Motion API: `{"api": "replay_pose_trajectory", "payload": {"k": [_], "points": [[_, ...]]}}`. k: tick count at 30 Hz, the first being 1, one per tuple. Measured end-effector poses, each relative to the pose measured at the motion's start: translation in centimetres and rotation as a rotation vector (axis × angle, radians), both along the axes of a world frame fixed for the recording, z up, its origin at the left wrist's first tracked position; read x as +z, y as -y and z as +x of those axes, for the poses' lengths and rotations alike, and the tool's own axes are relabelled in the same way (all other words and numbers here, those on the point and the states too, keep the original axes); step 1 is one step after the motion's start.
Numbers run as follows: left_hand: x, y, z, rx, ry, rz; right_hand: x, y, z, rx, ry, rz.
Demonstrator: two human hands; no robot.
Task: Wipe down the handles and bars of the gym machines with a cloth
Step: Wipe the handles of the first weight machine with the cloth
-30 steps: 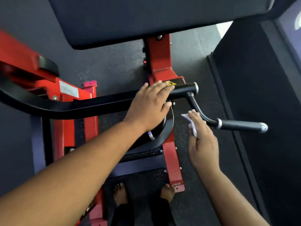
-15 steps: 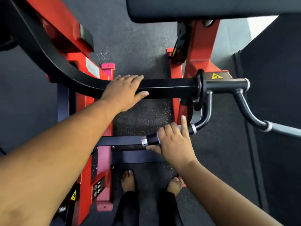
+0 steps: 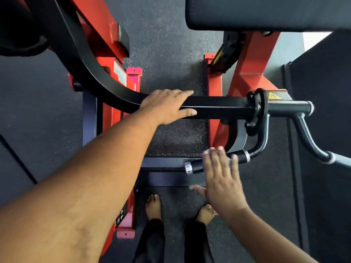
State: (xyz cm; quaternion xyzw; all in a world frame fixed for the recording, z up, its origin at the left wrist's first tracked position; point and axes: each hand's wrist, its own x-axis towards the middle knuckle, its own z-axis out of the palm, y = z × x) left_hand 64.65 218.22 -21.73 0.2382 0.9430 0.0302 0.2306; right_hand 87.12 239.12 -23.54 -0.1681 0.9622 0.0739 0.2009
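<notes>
Here our left hand (image 3: pixel 167 106) lies flat on the black bar (image 3: pixel 218 109), grip released. Right hand (image 3: pixel 221 177) hovers splayed over the lower handle (image 3: pixel 197 165), holding nothing we can see. Cloth not visible; risk: bare palm smears the handle, leaving it unwiped.

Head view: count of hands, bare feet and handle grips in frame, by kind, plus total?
Hands: 2, left hand on the black bar, right hand open over the near handle grip
Bare feet: 2, left foot, right foot
Handle grips: 2, the near one and the far handle grip at the right edge
Total: 6
</notes>
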Motion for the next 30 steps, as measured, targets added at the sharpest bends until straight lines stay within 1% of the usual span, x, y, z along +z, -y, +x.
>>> {"api": "replay_pose_trajectory", "payload": {"k": [3, 5, 7, 10, 11, 13, 15, 16, 19, 21, 24, 26, 28, 30], "points": [[-0.2, 0.0, -0.1, -0.004, -0.001, 0.003, -1.0, 4.1, -2.3, 0.136, 0.011, -0.029], [-0.4, -0.1, 0.0, 0.002, -0.005, 0.011, -0.5, 4.8, -4.3, 0.132, 0.088, -0.06], [-0.3, -0.1, 0.1, 0.002, -0.006, 0.022, 0.3, 3.0, -5.3, 0.106, 0.086, -0.052], [-0.2, 0.1, 0.2, 0.005, -0.022, 0.022, 0.4, -2.2, -3.8, 0.005, -0.078, 0.049], [-0.2, 0.1, 0.3, 0.008, -0.028, 0.019, 0.6, -3.6, -2.9, -0.04, -0.095, 0.104], [-0.2, 0.1, 0.3, 0.009, -0.038, 0.009, 0.8, -4.6, -1.3, -0.1, -0.042, 0.151], [-0.1, -0.1, 0.3, 0.009, -0.041, 0.009, 0.6, -3.2, 0.0, -0.112, 0.041, 0.106], [-0.1, -0.2, 0.3, 0.011, -0.041, 0.01, 0.4, -2.0, 0.3, -0.092, 0.051, 0.085], [0.0, -0.2, 0.3, 0.022, -0.036, 0.004, -0.4, 1.2, -0.2, 0.041, -0.03, -0.015], [-0.1, -0.3, 0.3, 0.025, -0.034, 0.008, -0.2, 1.9, -2.4, 0.074, -0.056, -0.079], [0.0, -0.4, 0.4, 0.032, -0.03, 0.017, 1.1, 0.1, -6.1, 0.036, -0.001, 0.041], [0.0, -0.3, 0.4, 0.039, -0.03, 0.018, 1.4, -1.8, -6.9, -0.017, -0.005, 0.096], [-0.1, -0.2, 0.4, 0.044, -0.033, 0.014, 1.8, -2.7, -6.0, -0.075, 0.025, 0.145], [0.0, -0.2, 0.3, 0.043, -0.034, 0.011, 1.9, -2.1, -3.9, -0.084, 0.05, 0.17]]}}
